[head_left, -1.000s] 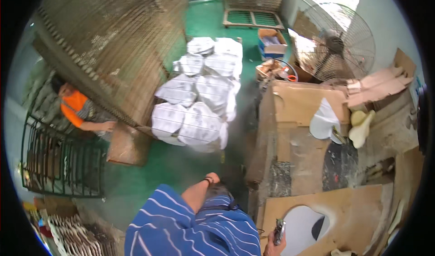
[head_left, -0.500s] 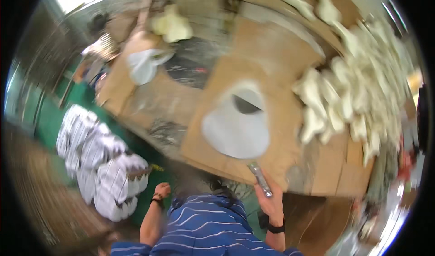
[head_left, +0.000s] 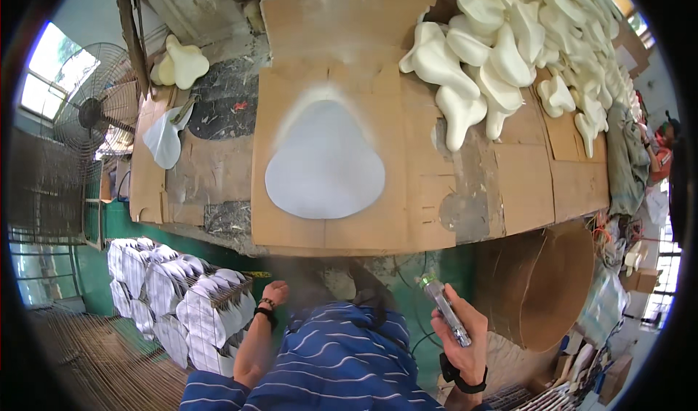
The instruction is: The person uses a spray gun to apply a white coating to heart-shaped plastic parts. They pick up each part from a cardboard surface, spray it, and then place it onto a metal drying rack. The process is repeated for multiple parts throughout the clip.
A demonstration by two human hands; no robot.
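Observation:
My right hand [head_left: 464, 326] is wrapped round a slim silver tool with a greenish tip [head_left: 448, 315], held out past the table's front edge and pointing up and to the left. Its exact kind is not plain. My left hand [head_left: 275, 293] hangs low beside my blue striped shirt, its fingers curled in and nothing visible in them. On a cardboard sheet [head_left: 385, 233] lies a flat grey piece [head_left: 325, 167] shaped like a rounded triangle. A pale dusting surrounds its narrow far end. Neither hand touches it.
Cream moulded foam pieces [head_left: 502, 25] are heaped at the right. Two more [head_left: 182, 63] and a grey piece [head_left: 166, 138] lie at the table's left. Racks of grey pieces [head_left: 211, 316] stand lower left, a large brown cardboard tube [head_left: 538, 287] lower right, a fan [head_left: 91, 113] far left.
The view has turned, bringing the table square in front. My right hand with the silver tool has moved away from the table edge. The dark patch on the grey piece no longer shows.

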